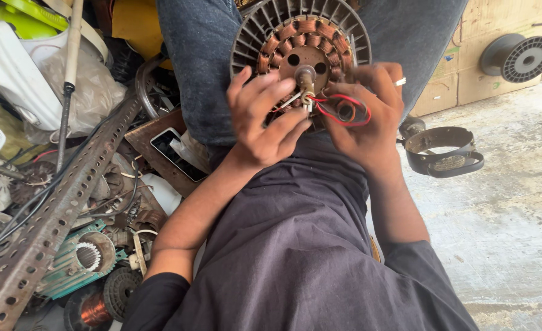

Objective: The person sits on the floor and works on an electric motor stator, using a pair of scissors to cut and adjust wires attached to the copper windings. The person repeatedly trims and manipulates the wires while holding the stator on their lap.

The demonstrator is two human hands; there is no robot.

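A round fan motor stator (pixel 301 37) with copper windings and a grey finned rim rests on my lap, its shaft pointing at me. My left hand (pixel 262 119) pinches white and red wires (pixel 329 107) beside the shaft. My right hand (pixel 369 113) grips the stator's lower right edge and holds a loop of the red wire; a ring shows on one finger.
To the left lie a perforated metal angle bar (pixel 56 214), a phone (pixel 176 153), several motor parts and a copper coil (pixel 90 309). A black metal bracket (pixel 445 153) sits on the concrete floor at right, a black wire spool (pixel 519 58) beyond it.
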